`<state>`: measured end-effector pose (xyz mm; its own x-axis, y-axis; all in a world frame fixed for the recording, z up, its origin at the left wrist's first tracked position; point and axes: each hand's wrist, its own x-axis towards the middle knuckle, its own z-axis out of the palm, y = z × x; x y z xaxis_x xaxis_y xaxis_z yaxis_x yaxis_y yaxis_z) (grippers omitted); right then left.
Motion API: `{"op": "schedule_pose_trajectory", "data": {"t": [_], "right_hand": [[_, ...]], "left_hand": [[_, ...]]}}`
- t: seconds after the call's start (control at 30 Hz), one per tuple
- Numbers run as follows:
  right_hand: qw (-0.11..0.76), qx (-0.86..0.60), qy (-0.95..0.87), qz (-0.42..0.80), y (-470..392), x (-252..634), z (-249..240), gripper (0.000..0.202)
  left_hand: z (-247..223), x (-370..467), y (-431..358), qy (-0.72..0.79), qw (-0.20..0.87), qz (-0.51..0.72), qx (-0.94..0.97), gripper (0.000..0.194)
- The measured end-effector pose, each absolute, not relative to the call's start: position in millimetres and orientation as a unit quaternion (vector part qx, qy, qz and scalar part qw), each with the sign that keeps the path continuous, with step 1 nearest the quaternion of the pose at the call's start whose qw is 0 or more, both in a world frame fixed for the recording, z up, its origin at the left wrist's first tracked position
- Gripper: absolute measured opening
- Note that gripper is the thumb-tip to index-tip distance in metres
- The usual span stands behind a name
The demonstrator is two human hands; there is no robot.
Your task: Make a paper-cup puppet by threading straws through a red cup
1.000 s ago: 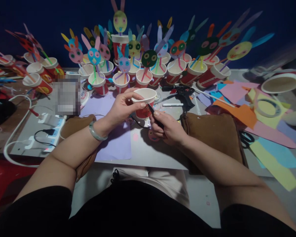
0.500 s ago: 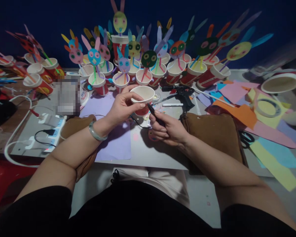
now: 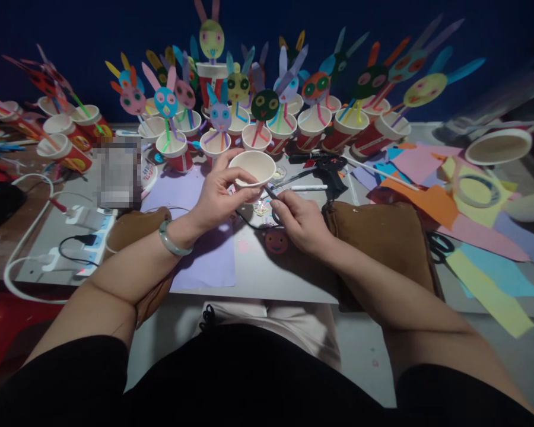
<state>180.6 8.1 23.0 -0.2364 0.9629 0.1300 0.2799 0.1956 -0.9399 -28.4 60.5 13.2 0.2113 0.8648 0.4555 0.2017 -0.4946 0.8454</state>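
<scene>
My left hand [image 3: 226,188] is closed on the rim of a paper cup [image 3: 253,166], white inside, tilted so its mouth faces me. Thumb and fingers pinch its near wall. My right hand [image 3: 300,219] grips a slim black pointed tool [image 3: 269,191], whose exact kind I cannot make out. The tool's tip is at the cup's rim beside my left thumb; whether it touches or pierces the wall is unclear. Below the hands lies a round pink paper face [image 3: 276,241] on the table, next to a purple sheet [image 3: 209,261].
Red paper cups with straw-mounted rabbit faces [image 3: 267,105] line the back. A black glue gun [image 3: 331,172] and a white pen [image 3: 309,188] lie beyond my right hand. Brown cushions [image 3: 382,249], coloured paper [image 3: 489,237], a tape roll [image 3: 478,191], scissors [image 3: 440,246] and a power strip [image 3: 95,240] surround the workspace.
My right hand has rolled knuckles-up, hiding more of the black tool and uncovering the pink face. The cup has tipped slightly toward me, hiding its red side. The whole view has shifted slightly.
</scene>
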Motion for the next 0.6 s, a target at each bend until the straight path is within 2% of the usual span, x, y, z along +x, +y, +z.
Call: {"op": "schedule_pose_trajectory", "data": {"t": [0.13, 0.2, 0.27, 0.37, 0.43, 0.5, 0.6], "right_hand": [[0.309, -0.407, -0.501, 0.699, 11.0, 180.7, 27.8, 0.040], [0.288, -0.398, -0.468, 0.735, 11.5, 180.5, 27.9, 0.039], [0.323, -0.422, -0.529, 0.662, 11.1, 180.5, 25.8, 0.041], [0.377, -0.489, -0.664, 0.421, 9.1, 181.3, 21.1, 0.036], [0.377, -0.521, -0.702, 0.306, 7.9, 182.7, 19.3, 0.029], [0.370, -0.515, -0.714, 0.295, 7.9, 184.3, 19.9, 0.029], [0.365, -0.459, -0.715, 0.379, 9.5, 186.0, 24.4, 0.040]], "left_hand": [[14.7, -27.9, 60.1, 0.378, 0.330, 0.506, 0.701, 0.018], [15.0, -27.9, 60.0, 0.382, 0.328, 0.503, 0.702, 0.016], [15.5, -27.8, 59.4, 0.388, 0.326, 0.496, 0.705, 0.016], [16.5, -27.2, 57.9, 0.388, 0.329, 0.494, 0.705, 0.017], [16.9, -26.7, 57.2, 0.379, 0.334, 0.501, 0.703, 0.018], [16.6, -26.5, 57.3, 0.374, 0.345, 0.505, 0.697, 0.022], [14.6, -26.6, 58.6, 0.380, 0.383, 0.502, 0.676, 0.033]]}}
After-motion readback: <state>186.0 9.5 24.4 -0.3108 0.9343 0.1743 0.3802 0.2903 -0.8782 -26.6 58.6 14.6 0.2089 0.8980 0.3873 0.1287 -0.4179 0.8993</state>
